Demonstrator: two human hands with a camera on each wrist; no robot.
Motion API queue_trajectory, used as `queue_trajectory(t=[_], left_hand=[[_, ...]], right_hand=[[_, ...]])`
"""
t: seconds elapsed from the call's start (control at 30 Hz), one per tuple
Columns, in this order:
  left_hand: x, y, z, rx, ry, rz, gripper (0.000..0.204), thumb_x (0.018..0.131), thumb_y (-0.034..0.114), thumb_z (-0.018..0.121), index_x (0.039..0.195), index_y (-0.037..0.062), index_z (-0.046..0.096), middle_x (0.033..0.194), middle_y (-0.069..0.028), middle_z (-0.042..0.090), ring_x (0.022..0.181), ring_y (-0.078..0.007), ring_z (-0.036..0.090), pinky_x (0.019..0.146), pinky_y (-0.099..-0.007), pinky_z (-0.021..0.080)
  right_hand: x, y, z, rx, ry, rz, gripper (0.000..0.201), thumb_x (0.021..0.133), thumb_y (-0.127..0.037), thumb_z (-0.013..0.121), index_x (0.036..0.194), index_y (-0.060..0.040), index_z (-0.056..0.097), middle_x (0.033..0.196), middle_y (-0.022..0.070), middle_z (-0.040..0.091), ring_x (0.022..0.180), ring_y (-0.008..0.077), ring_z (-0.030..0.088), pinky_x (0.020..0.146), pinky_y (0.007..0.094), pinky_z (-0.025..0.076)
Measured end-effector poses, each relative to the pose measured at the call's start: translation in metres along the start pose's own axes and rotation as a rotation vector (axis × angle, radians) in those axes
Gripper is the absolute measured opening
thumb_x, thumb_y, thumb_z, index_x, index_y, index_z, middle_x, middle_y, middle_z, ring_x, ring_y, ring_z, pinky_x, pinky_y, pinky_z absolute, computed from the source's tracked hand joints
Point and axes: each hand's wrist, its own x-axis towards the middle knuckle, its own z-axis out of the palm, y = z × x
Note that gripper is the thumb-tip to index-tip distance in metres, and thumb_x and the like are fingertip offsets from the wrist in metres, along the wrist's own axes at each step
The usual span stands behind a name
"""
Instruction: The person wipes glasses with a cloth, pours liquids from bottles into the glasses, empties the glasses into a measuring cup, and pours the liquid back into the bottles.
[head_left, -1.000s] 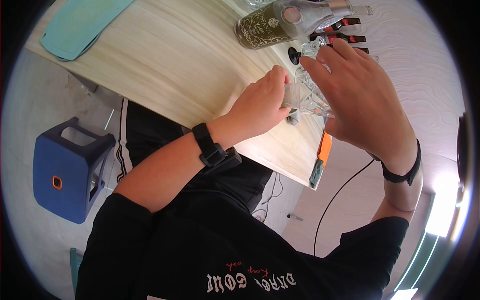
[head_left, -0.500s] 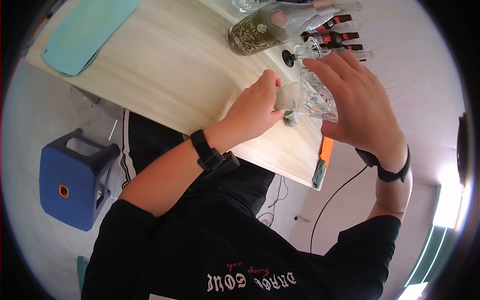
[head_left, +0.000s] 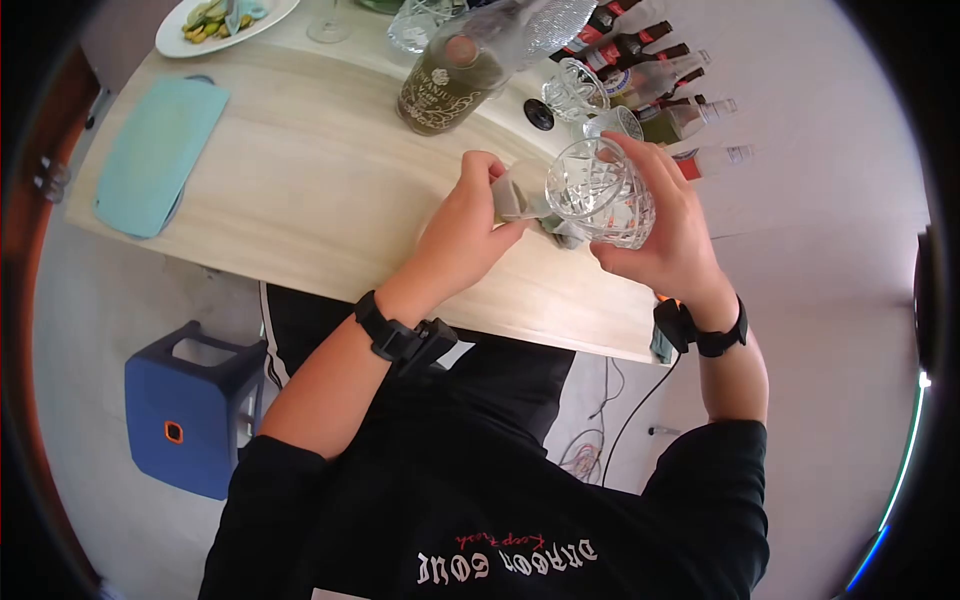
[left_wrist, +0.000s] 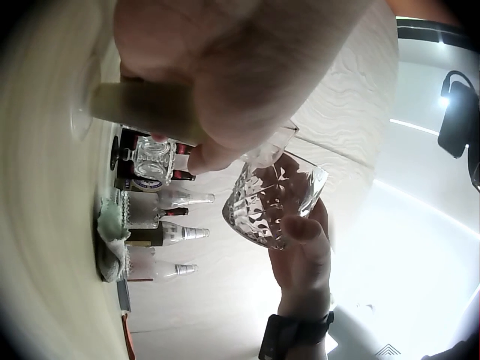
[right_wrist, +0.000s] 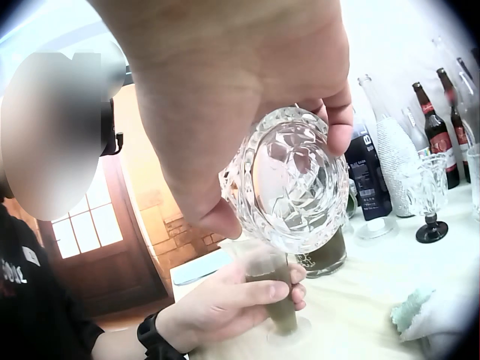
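My left hand (head_left: 455,230) grips a footed glass (head_left: 512,202) that stands over the table. In the right wrist view an olive-green liquid shows in the stem glass (right_wrist: 282,307), between the thumb and fingers. My right hand (head_left: 665,215) holds a cut-crystal glass (head_left: 615,208) by its side, thumb and fingers spread around the wall. The crystal glass is tilted, its mouth toward my left hand and its rim close to the footed glass. In the right wrist view its patterned base faces the camera. A crumpled cloth (head_left: 565,232) lies on the table just below the glasses.
A large labelled bottle (head_left: 440,95) stands beyond my hands. A black-footed goblet (head_left: 575,90) and several bottles (head_left: 630,45) line the back right. A teal cutting board (head_left: 160,155) and a plate of food (head_left: 170,40) sit at the left. A blue stool (head_left: 185,420) stands below.
The head view has shifted, bringing the plate into sight. My right hand has turned and lowered, so the crystal glass now shows its mouth. My left hand still holds the footed glass.
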Motion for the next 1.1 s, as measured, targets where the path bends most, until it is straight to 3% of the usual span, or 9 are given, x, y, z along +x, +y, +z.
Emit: queue_trajectory(t=[0.23,0.3,0.37,0.4,0.43,0.47,0.6,0.83,1.1], left_hand=[[0.000,0.001,0.001,-0.026,-0.004,-0.059,0.053,0.090,0.006,0.069,0.128,0.0028,0.032,0.116,-0.0124,0.052,0.106,-0.0197,0.055,0.091,-0.0339,0.047],[0.000,0.000,0.001,-0.032,0.002,-0.042,0.052,0.089,0.008,0.070,0.125,0.0034,0.033,0.112,-0.0151,0.055,0.101,-0.0243,0.060,0.087,-0.0362,0.049],[0.001,-0.001,0.001,-0.033,0.011,-0.022,0.051,0.088,0.009,0.071,0.122,0.0040,0.033,0.107,-0.0179,0.059,0.095,-0.0288,0.064,0.083,-0.0386,0.050],[0.000,-0.001,0.001,-0.039,0.023,0.005,0.050,0.088,0.008,0.071,0.121,0.0043,0.034,0.106,-0.0152,0.059,0.095,-0.0246,0.063,0.083,-0.0368,0.050],[0.001,-0.001,0.000,-0.045,0.034,0.035,0.048,0.089,0.007,0.070,0.121,0.0047,0.035,0.105,-0.0126,0.059,0.095,-0.0204,0.062,0.083,-0.0351,0.050],[0.001,-0.001,-0.001,-0.028,0.020,0.041,0.048,0.089,0.007,0.070,0.121,0.0047,0.035,0.105,-0.0126,0.059,0.095,-0.0204,0.062,0.083,-0.0351,0.050],[0.007,0.002,-0.014,-0.051,0.017,-0.034,0.048,0.087,0.001,0.071,0.122,0.0053,0.039,0.108,-0.0073,0.056,0.097,-0.0150,0.059,0.083,-0.0318,0.050],[0.016,0.005,-0.052,0.192,0.072,0.003,0.043,0.082,0.005,0.079,0.119,0.0040,0.058,0.110,-0.0051,0.061,0.097,-0.0133,0.059,0.084,-0.0301,0.052],[0.015,0.007,-0.059,0.076,0.051,-0.066,0.057,0.078,0.006,0.082,0.129,0.0024,0.057,0.117,-0.0061,0.063,0.102,-0.0159,0.060,0.090,-0.0306,0.050]], right_hand=[[-0.026,0.020,0.014,0.111,0.072,0.102,0.080,0.059,-0.016,0.076,0.134,-0.0006,0.052,0.116,0.0165,0.062,0.109,0.0352,0.058,0.096,0.0403,0.048],[-0.034,0.027,0.024,0.128,0.089,0.115,0.080,0.060,-0.015,0.077,0.135,-0.0010,0.052,0.117,0.0150,0.062,0.110,0.0322,0.059,0.097,0.0393,0.048],[-0.045,0.036,0.038,0.561,0.161,0.318,0.082,0.063,-0.009,0.078,0.138,-0.0021,0.047,0.124,0.0121,0.060,0.115,0.0254,0.058,0.099,0.0384,0.048],[-0.049,0.040,0.044,0.569,0.176,0.320,0.082,0.063,-0.009,0.078,0.138,-0.0021,0.047,0.124,0.0121,0.060,0.115,0.0254,0.058,0.099,0.0384,0.048],[-0.053,0.045,0.050,0.808,0.210,0.384,0.083,0.064,-0.006,0.079,0.140,-0.0028,0.044,0.128,0.0117,0.057,0.117,0.0238,0.057,0.099,0.0382,0.047],[-0.057,0.049,0.055,1.051,0.243,0.441,0.085,0.064,-0.002,0.079,0.141,-0.0034,0.042,0.132,0.0112,0.055,0.119,0.0222,0.055,0.100,0.0380,0.047],[-0.069,0.061,0.079,1.396,0.315,0.456,0.084,0.063,0.004,0.073,0.140,-0.0027,0.041,0.134,0.0131,0.052,0.121,0.0242,0.055,0.101,0.0377,0.047],[-0.086,0.089,0.106,1.524,0.423,0.450,0.085,0.061,0.002,0.072,0.140,-0.0019,0.041,0.136,0.0133,0.052,0.120,0.0268,0.057,0.102,0.0382,0.047],[-0.116,0.131,0.116,1.441,0.516,0.426,0.085,0.061,0.000,0.072,0.140,-0.0020,0.042,0.135,0.0127,0.053,0.119,0.0249,0.054,0.103,0.0367,0.045]])
